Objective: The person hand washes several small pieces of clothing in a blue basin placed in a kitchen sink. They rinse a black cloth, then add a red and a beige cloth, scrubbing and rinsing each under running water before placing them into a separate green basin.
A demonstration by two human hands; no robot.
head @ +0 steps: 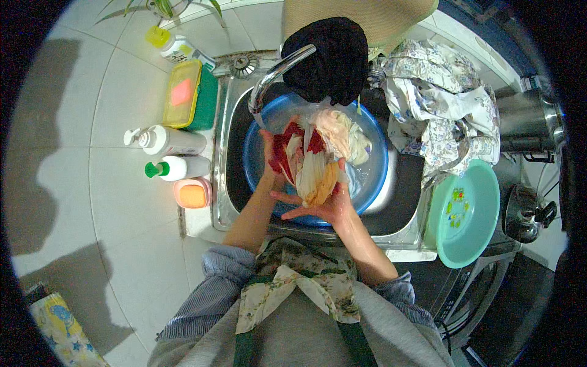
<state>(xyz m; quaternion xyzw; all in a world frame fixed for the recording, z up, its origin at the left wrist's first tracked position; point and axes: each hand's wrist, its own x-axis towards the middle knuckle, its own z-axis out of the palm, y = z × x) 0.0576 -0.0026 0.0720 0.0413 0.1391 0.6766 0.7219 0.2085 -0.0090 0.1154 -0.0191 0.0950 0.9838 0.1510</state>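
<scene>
A wet cloth in red, white and orange-yellow (313,172) is bunched between my hands above a blue basin (384,160). My left hand (271,156) cups its red left side, thumb up. Under the orange-yellow end lies my right hand (328,202), palm up with its fingers spread, supporting the cloth; some fingers are hidden. Beyond it in the basin rests a pale peach and cream cloth (346,135), with light blue fabric (353,181) partly visible below. The basin stands inside a sink (403,202), and a chrome faucet (279,71) arches over its far left.
A black fabric bundle (328,59) sits behind the faucet. Left are pump bottles (176,141) (185,168), an orange soap in a pink dish (192,193) and a yellow-lidded box (183,94). Right are floral fabric (442,101), a mint-green basin (467,220) and a metal kettle (523,215).
</scene>
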